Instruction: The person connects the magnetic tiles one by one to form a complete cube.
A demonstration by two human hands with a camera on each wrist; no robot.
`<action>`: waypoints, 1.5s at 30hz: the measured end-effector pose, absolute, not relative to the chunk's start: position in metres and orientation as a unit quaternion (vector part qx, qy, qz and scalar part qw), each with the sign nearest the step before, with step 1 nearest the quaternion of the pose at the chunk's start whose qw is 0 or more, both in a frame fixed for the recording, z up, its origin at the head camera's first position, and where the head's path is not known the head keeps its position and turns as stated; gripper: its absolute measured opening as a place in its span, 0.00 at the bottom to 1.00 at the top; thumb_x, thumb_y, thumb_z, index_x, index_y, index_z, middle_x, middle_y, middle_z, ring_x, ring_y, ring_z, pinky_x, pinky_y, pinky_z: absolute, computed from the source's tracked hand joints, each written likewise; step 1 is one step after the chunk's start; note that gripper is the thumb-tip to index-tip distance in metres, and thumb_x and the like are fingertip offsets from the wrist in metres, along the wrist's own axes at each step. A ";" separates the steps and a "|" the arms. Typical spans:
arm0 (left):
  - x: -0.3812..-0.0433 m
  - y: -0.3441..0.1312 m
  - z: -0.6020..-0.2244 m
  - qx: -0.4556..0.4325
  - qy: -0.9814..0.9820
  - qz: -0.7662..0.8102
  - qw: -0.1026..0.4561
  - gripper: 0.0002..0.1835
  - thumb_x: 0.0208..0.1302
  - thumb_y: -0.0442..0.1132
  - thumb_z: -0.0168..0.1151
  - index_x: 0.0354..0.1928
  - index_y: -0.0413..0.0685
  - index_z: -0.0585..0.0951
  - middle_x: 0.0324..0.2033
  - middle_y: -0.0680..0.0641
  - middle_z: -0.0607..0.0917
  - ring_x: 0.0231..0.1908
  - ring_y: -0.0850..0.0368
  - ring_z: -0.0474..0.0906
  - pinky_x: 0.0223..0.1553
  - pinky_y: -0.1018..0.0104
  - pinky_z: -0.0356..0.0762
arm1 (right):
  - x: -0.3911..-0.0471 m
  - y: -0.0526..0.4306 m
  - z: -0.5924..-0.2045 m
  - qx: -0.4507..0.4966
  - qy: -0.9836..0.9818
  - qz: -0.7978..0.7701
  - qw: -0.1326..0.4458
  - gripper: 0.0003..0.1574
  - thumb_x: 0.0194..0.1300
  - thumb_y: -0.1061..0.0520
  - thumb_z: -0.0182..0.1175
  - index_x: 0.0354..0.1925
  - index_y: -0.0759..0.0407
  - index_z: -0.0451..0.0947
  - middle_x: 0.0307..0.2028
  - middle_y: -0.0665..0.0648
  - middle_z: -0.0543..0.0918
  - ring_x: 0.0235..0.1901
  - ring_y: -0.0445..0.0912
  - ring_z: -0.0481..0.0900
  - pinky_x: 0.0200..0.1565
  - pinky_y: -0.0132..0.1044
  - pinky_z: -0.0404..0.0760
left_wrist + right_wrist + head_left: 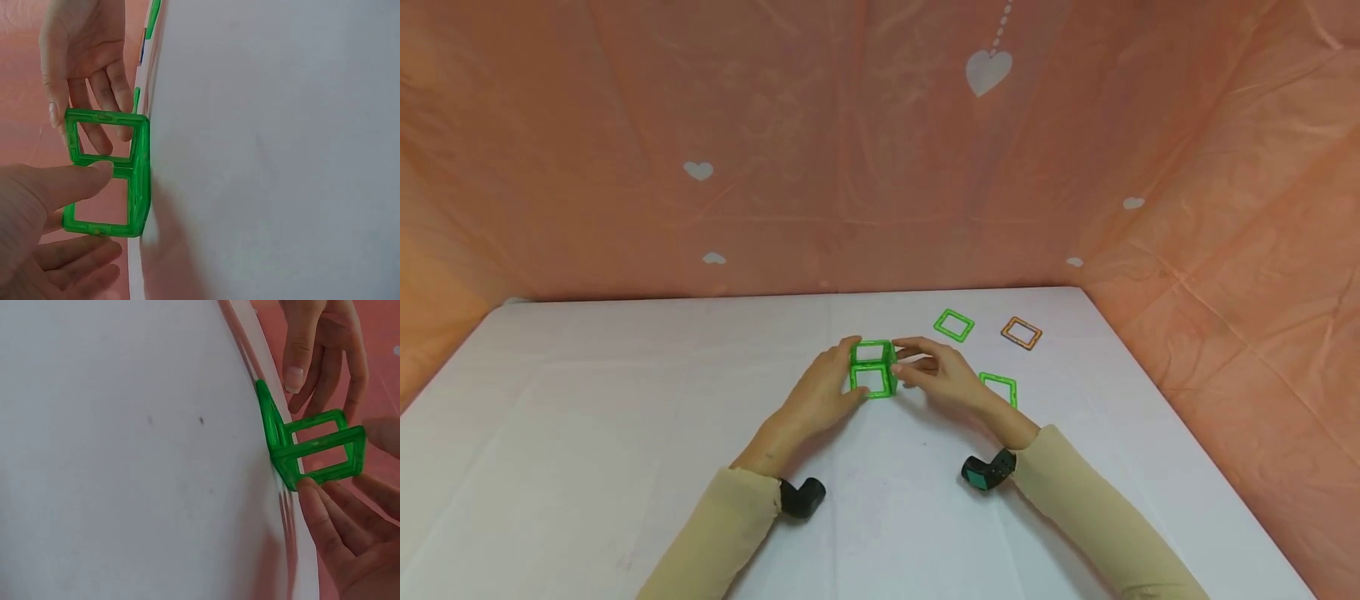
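- Two tan sleeves [722, 525], reaching in from the near side over a white counter [625, 400]; one black wrist camera [802, 498] shows on the left arm, a second on the right.
- Left hand [823, 392], one: fingers bent about the left side of a green block, thumb at its near edge; it grips the green bars.
- Right hand [946, 375], one: fingers loosely bent and parted, tips at the block's right side; whether it pinches or merely touches, cannot tell.
- Green block [870, 365], square frames set edge to edge: between the hands. Whether it rests on the counter or hangs just above, cannot tell.
- Handling note, by judgement: light, even pressure on the outer bars, corners kept square; a push on one wall alone could fold or part a joint.
- Views compared: the left wrist view shows two square openings side by side, thumb across the bar between; the right wrist view alone shows a thin green edge jutting toward the left hand.
- Loose frames, three, at right: near green frame [1014, 393], partly behind the right arm; far green frame [947, 334]; orange frame [1016, 341]. None shows in the right wrist view.
- Peach curtain [820, 167], pale hearts, at back.
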State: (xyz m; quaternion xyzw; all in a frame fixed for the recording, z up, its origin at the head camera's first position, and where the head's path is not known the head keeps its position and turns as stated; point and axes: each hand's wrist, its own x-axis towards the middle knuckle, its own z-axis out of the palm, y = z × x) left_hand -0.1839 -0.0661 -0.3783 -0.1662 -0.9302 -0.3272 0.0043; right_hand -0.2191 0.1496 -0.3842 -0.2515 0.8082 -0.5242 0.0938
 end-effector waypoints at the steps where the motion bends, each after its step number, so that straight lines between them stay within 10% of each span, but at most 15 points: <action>1: -0.184 -0.067 -0.378 -0.166 -0.929 -0.330 0.004 0.39 0.60 0.37 0.67 0.70 0.39 0.59 0.54 0.35 0.78 0.57 0.42 0.73 0.58 0.47 0.71 | -0.219 0.150 -0.384 -0.253 0.808 -0.523 0.093 0.28 0.66 0.62 0.60 0.63 0.68 0.69 0.54 0.70 0.78 0.47 0.59 0.83 0.43 0.40 0.84; 34: -0.181 -0.079 -0.379 -0.215 -0.909 -0.353 0.051 0.25 0.64 0.28 0.58 0.63 0.35 0.67 0.50 0.34 0.79 0.54 0.41 0.76 0.55 0.48 0.74 | -0.213 0.138 -0.359 -0.220 0.823 -0.521 0.051 0.16 0.67 0.66 0.56 0.51 0.75 0.76 0.40 0.76 0.81 0.34 0.70 0.79 0.30 0.30 0.77; 45: -0.182 -0.079 -0.379 -0.215 -0.911 -0.347 0.050 0.24 0.65 0.24 0.52 0.64 0.34 0.67 0.47 0.36 0.81 0.50 0.43 0.78 0.51 0.51 0.77 | -0.229 0.140 -0.381 -0.198 0.833 -0.516 0.026 0.15 0.67 0.59 0.59 0.49 0.64 0.80 0.37 0.66 0.85 0.32 0.55 0.83 0.32 0.34 0.80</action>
